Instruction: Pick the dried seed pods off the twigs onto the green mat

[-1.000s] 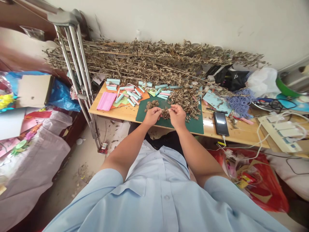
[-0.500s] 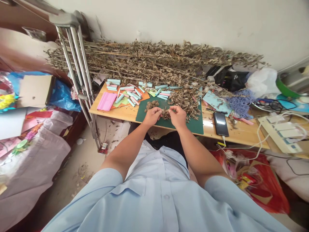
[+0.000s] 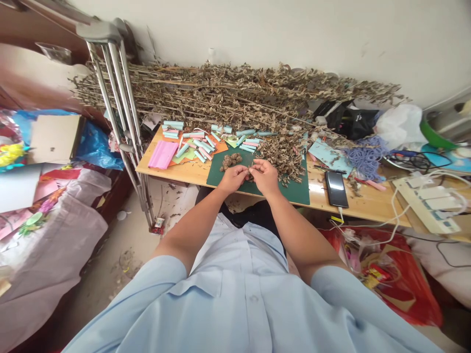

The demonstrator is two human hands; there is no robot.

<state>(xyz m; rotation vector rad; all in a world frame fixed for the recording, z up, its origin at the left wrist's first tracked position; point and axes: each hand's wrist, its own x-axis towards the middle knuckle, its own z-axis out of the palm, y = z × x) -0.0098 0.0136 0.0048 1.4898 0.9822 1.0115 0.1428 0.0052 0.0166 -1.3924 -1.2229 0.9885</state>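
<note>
Left hand (image 3: pixel 231 179) has thumb and index finger pinched on a tiny dried leaf clump (image 3: pixel 250 176), and the right hand (image 3: pixel 266 177) is pinching it from the other side, fingertips basically meeting. Most of the clump is hidden by the fingers, so can't really tell its shape. It's over the green cutting mat (image 3: pixel 300 190), toward the front edge, and that mat sits along the front edge of the wooden table (image 3: pixel 371 208). Some brown balled-up lumps (image 3: pixel 230 161) are at the mat's back left corner, and a messy heap of dried leaves (image 3: pixel 287 159) covers its back right corner. Pink and blue paper rolls (image 3: pixel 202 146) are scattered past the mat's back left corner, dried stalks (image 3: pixel 228 90) run along the table's back edge, and a phone (image 3: pixel 336 188) lies near the front edge, right of the mat.
</note>
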